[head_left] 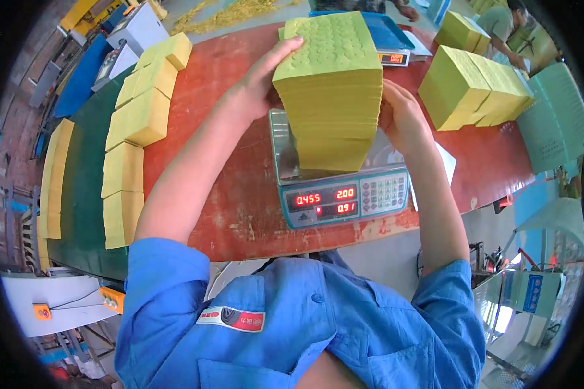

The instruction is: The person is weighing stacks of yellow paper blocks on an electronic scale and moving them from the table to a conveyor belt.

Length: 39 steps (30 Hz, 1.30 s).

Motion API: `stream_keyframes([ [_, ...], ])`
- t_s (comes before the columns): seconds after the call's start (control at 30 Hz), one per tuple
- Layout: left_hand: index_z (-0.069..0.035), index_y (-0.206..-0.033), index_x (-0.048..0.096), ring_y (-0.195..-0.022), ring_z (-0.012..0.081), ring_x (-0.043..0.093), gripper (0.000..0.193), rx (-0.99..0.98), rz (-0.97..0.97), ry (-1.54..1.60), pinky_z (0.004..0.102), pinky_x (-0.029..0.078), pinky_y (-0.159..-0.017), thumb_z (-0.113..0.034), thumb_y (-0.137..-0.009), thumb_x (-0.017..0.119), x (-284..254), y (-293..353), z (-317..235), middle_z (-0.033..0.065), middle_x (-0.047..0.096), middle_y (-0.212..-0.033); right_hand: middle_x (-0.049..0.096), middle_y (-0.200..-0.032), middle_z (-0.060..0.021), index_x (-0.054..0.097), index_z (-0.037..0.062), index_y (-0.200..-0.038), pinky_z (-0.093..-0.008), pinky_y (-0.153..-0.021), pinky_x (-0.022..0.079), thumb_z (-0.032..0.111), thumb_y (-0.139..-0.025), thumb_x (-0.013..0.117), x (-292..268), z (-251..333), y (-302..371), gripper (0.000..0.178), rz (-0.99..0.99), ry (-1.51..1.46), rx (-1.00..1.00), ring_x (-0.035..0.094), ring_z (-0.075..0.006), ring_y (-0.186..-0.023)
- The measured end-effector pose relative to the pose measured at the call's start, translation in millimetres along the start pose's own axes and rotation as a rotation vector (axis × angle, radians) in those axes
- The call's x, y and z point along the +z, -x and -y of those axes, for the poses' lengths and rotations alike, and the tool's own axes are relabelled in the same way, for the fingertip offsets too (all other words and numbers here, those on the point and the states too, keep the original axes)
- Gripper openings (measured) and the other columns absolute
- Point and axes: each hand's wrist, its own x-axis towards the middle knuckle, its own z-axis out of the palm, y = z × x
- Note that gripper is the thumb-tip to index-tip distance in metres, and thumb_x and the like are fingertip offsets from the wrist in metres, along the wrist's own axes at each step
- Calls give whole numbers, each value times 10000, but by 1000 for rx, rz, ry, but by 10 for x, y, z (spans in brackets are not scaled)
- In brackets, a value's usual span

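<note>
A tall stack of yellow paper (331, 110), its top sheet pressed with rows of round marks, stands upright over the pan of a digital weighing scale (344, 198). Red digits glow on the scale's front panel beside a keypad. My left hand (266, 72) is against the stack's left side, thumb near the top edge. On the opposite side my right hand (402, 117) presses against the stack, its fingertips partly hidden behind it. Both hands grip the stack between them. Whether the stack's full weight rests on the pan, I cannot tell.
Yellow paper stacks (139, 120) line the left of the red tabletop (207, 214); more yellow blocks (467, 91) stand at right. Behind my stack is a second scale with a blue tray (389, 32). A green translucent crate (555, 123) is far right. Another person (503, 29) works beyond.
</note>
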Motion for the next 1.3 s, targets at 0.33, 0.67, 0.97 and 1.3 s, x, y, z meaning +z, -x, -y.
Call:
stream_keyframes([
  [0.33, -106, -1337, 539, -1111, 186, 572, 602, -59, -118, -107, 349, 464, -894, -520, -902, 580, 139, 75, -54, 73, 609, -1253, 674, -1087, -66, 594, -23, -1260, -251, -740, 488, 202, -989, 527, 80, -55, 45, 358, -107, 71, -86, 635, -121, -923],
  [0.67, -149, -1399, 493, -1159, 209, 523, 817, -15, -68, -310, 370, 436, -824, -726, -820, 507, 53, 3, 45, 76, 572, -1312, 657, -1123, -81, 622, -22, -1242, -291, -824, 483, 190, -958, 537, 105, -238, 35, 364, -196, 130, -201, 614, -147, -953],
  [0.97, -90, -1425, 474, -1251, 181, 504, 699, 10, -181, -348, 350, 393, -1012, -572, -922, 533, 162, 105, 41, 71, 547, -1377, 681, -1071, -75, 626, -20, -1245, -284, -828, 488, 199, -950, 558, 69, -304, 68, 373, -278, 175, -218, 614, -151, -970],
  [1.3, -39, -1470, 366, -1344, 211, 404, 706, 231, -293, 161, 363, 311, -1122, -578, -1014, 339, 133, 161, 1170, 107, 431, -1476, 400, -1495, -126, 391, 28, -1466, -330, -1111, 296, 501, -1033, 338, -119, -929, 2, 644, -254, 183, -175, 346, -196, -1386],
])
